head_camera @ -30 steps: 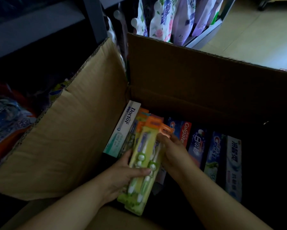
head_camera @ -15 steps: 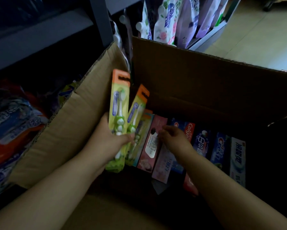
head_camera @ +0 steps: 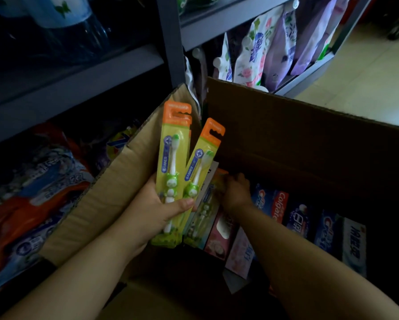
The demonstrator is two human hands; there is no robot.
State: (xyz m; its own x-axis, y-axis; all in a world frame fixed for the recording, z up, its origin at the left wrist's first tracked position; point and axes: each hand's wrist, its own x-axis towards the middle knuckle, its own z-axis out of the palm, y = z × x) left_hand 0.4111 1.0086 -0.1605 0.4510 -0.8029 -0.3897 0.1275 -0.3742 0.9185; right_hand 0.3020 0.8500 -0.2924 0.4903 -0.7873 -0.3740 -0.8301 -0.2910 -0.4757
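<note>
Dim shop shelving [head_camera: 83,75] is standing behind the cardboard box [head_camera: 309,139], with soft refill pouches [head_camera: 265,51] leaning on the shelf beyond its far wall. I am working inside that box, and I judge the job to be lifting stock out of it.

The left hand [head_camera: 157,211] is gripping two toothbrush packs [head_camera: 174,167] above the box's left flap. Its thumb [head_camera: 185,202] is pressing across their fronts, so the packs are fanning apart at their orange tops. I am holding them up and clear, I judge, so that the other hand has room to dig.

The right hand [head_camera: 236,192] is reaching down into the box. Its fingers [head_camera: 240,180] are curling at the orange top of another toothbrush pack [head_camera: 206,211], which is standing on edge near the box's left wall. It is too dark to tell whether they are pinching it yet.

Toothpaste cartons [head_camera: 279,210] are standing in a row further right inside the box, probably upright so that each can be picked by its end.
</note>
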